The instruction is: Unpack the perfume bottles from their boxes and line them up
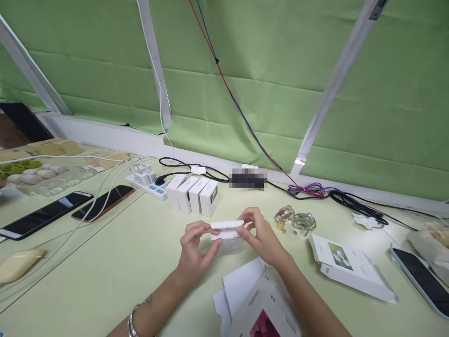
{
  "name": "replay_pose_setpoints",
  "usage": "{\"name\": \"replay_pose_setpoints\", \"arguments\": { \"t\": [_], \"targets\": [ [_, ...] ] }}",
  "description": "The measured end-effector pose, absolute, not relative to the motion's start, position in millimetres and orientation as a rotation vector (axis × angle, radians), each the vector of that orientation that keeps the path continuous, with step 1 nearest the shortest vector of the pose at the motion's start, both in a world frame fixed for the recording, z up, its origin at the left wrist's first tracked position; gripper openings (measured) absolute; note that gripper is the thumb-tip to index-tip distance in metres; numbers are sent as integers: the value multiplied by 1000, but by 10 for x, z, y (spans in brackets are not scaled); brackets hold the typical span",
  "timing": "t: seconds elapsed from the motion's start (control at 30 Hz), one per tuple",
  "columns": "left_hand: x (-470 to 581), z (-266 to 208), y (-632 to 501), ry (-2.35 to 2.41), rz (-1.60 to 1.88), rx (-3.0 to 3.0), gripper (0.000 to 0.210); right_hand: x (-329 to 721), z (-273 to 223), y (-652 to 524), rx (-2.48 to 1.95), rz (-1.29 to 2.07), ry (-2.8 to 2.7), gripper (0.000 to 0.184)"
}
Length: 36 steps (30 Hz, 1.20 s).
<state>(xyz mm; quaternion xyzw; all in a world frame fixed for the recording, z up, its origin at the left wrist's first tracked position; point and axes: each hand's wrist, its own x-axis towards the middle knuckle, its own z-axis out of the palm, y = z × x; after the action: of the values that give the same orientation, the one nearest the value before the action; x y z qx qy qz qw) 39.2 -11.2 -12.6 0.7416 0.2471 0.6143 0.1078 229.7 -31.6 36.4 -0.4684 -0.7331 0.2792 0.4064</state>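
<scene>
Most open room L of centre on surface (122,262), btwn its seam and L hand (196,245); short gap only from hands to far edge's row; tighter twd R side.

Holding 1 small white box (226,244) at mid-surface, grasped by fingertips of L hand and R hand (259,232), one on each side, w/ white flap (227,225) raised at its top.

Counting 4 white cartons (194,197), upright in a row nr far edge, L of centre; 3 dark-screened devices: white-edged device (45,215) and red-edged device (108,201) on L side, pale-blue-edged device (423,281) twd R side; 2 printed boxes: flower-printed box (359,267) on R side, flap open, red-printed box (257,299) twd near edge, below hands; 2 glassy items (303,223) just R of R hand.

In the way: power strip (156,191) just L of cartons; black cord coil (354,206) along far edge, R; crumpled paper (366,221) just below coil; clear tray (72,181) nr far L corner; yellowish rounded item (21,265), L side.
</scene>
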Motion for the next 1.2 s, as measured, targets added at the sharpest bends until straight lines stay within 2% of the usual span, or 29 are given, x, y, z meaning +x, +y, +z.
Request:
{"name": "replay_pose_setpoints", "arguments": {
  "t": [0.17,0.4,0.73,0.93,1.0,1.2],
  "targets": [
    [344,-120,-125,732,1813,2131,43,2313,405,-307,-1113,636,-2001,14],
    [267,-127,-142,974,1714,2245,18,2361,389,-301,-1048,666,-2057,11],
    [244,-28,-157,872,1725,2467,18,2376,417,-315,-1071,620,-2133,10],
    [229,-25,-129,776,1733,2594,19,2390,469,-354,-1119,466,-2262,15],
    [228,-28,-108,765,1697,2710,21,2366,474,-380,-1158,419,-2322,11],
    [252,-126,-63,1051,1518,2749,20,2224,409,-406,-1471,226,-2306,12]
  ]
}}
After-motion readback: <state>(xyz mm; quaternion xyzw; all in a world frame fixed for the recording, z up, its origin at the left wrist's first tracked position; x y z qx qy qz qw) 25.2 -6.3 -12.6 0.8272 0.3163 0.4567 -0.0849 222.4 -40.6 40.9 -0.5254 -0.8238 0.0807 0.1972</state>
